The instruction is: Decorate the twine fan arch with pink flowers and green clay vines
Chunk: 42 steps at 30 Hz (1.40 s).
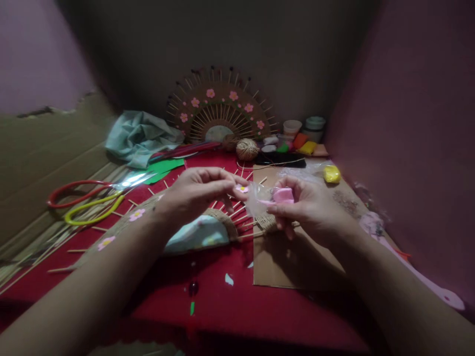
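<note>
A pink lump (283, 195) of soft clay is held in the right hand (308, 210), pinched between thumb and fingers inside a thin clear bag (260, 198). The lump lies flat, with its long side going left to right, and it is kept just above the brown card (293, 264). The left hand (195, 193) is closed lightly, and its fingertips (237, 190) are touching the bag's left edge. A small pink flower (242, 188) is seen right by those fingertips; whether it is held cannot be told.

Under the hands, a woven fan shape with thin sticks (222, 225) is spread on the red cloth (222, 306). A ball of string (247, 149) and a finished fan with pink flowers (220, 111) are placed behind. Red and yellow scissors (92, 200) are laid well to the left. A yellow lump (331, 174) is set near the right.
</note>
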{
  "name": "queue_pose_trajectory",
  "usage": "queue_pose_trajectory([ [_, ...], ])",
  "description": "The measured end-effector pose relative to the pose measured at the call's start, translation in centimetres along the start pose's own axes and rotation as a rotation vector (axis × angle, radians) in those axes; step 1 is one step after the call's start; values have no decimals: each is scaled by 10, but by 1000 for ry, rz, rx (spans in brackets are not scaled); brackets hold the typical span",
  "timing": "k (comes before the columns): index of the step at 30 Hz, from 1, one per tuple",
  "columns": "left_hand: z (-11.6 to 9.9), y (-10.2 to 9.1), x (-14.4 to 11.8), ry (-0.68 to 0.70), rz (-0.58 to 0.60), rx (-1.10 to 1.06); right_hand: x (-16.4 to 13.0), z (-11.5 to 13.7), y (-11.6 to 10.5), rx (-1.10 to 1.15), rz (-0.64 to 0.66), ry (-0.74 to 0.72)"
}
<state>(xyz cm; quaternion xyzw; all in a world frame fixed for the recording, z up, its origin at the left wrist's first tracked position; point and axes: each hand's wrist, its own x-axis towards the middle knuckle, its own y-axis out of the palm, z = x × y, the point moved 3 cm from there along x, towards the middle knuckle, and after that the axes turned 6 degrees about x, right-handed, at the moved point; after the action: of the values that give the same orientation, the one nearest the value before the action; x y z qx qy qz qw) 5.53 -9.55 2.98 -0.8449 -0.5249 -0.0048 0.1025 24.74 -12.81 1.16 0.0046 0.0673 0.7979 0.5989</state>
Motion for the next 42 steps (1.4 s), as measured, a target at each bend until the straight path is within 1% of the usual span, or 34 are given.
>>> queue_pose_trajectory([
  [1, 0, -5, 2, -5, -62, -66, 0, 2, -1, -15, -9, -3],
  [3, 1, -12, 4, -29, -141, -168, 0, 3, -1, -30, -16, -11],
  [6, 6, -13, 5, -64, -159, -263, 2, 2, -2, -9, -28, -30],
  [11, 10, -8, 4, -82, -88, -375, 6, -4, -8, 58, -48, -84],
  [14, 11, -6, 3, -102, -72, -431, 6, -5, -10, 95, -53, -114],
  [16, 11, -5, 3, -115, -50, -443, 5, -5, -10, 106, -62, -108],
  [21, 11, 0, -1, -134, 60, -410, 4, -4, -7, 99, -67, -83],
  [26, 11, 3, -3, -156, 90, -404, 3, -4, -8, 129, -57, -73],
  [30, 11, 2, -3, -174, 94, -439, 3, -3, -10, 147, -56, -73],
  [35, 7, -1, -3, -142, 87, -498, 1, 7, -16, 204, -118, -100],
  [38, 5, -3, -4, -118, 113, -501, -1, 16, -22, 237, -144, -154],
  [42, 4, -5, -4, -79, 148, -475, -2, 31, -27, 212, -202, -211],
])
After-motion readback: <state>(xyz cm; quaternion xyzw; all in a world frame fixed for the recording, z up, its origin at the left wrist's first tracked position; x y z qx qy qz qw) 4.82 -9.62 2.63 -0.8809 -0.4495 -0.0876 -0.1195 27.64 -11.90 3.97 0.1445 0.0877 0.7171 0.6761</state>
